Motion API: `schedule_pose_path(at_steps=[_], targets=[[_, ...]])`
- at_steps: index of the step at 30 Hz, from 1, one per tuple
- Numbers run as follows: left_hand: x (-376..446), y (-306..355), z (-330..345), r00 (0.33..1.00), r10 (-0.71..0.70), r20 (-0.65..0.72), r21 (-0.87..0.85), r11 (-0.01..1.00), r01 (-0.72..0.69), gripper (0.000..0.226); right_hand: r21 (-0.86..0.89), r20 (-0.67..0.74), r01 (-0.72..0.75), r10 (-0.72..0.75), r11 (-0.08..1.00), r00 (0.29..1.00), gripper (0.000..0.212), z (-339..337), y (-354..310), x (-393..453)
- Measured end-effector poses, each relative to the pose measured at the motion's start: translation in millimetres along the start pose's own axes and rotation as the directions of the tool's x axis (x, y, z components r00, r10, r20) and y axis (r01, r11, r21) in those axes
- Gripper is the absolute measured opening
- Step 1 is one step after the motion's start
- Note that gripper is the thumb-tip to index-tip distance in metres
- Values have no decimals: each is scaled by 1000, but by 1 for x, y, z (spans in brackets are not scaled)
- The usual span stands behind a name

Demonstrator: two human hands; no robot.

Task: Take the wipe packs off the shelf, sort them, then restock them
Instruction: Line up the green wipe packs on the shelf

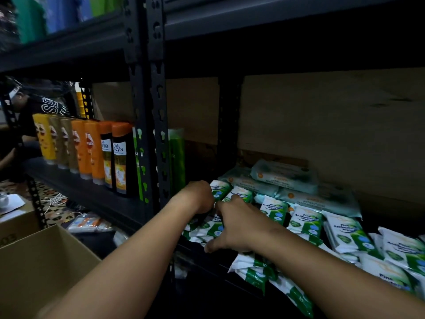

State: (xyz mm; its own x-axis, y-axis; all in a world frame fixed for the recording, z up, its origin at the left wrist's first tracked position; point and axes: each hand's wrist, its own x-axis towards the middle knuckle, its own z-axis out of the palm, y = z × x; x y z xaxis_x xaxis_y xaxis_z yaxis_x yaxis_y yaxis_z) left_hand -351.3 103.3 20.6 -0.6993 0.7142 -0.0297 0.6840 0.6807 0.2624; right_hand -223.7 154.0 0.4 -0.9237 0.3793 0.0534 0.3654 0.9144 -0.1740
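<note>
- Head view: both hands reach into the left end of the black metal shelf (128, 215), where the small white-and-green plastic wipe packs (305, 223) lie.
- The left hand (200, 196) is curled, knuckles up, against the upright pack at the row's left end; it looks to be gripping that pack, probably to pull it out, though the fingertips are hidden.
- The right hand (234, 226) lies spread over flat-lying packs near the shelf's front edge, thumb out toward the lip, fingers bent over them, likely gathering a handful.
- The packs are glossy soft pouches printed "Pine Antibacterial Wipes"; some stand in a leaning row, others have slid flat, and a few overhang the front edge.
- Behind them sit larger pale teal wipe packs (282, 173), stacked flat.
- An open brown cardboard box (46, 261) waits at lower left, presumably to receive them.
</note>
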Motion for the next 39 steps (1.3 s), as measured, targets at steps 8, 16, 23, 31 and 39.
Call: schedule_pose_path(at_steps=[8,16,23,31,39], targets=[[24,-19,20,998,-65,-25,-42,997,64,49,-26,-41,-39,38,999,998,85,8,-3,5],[23,-26,40,996,32,-88,18,999,-30,55,-155,-57,-96,88,983,995,89,11,-11,7],[27,-33,42,993,58,-106,-8,998,-59,43,-150,-85,-102,90,983,992,96,15,-16,6],[43,-33,40,993,-32,-118,-81,996,23,56,132,27,-253,251,958,968,134,6,-11,5],[64,-24,33,990,-12,-143,-274,961,-28,30,755,184,-374,374,538,909,117,3,2,37]])
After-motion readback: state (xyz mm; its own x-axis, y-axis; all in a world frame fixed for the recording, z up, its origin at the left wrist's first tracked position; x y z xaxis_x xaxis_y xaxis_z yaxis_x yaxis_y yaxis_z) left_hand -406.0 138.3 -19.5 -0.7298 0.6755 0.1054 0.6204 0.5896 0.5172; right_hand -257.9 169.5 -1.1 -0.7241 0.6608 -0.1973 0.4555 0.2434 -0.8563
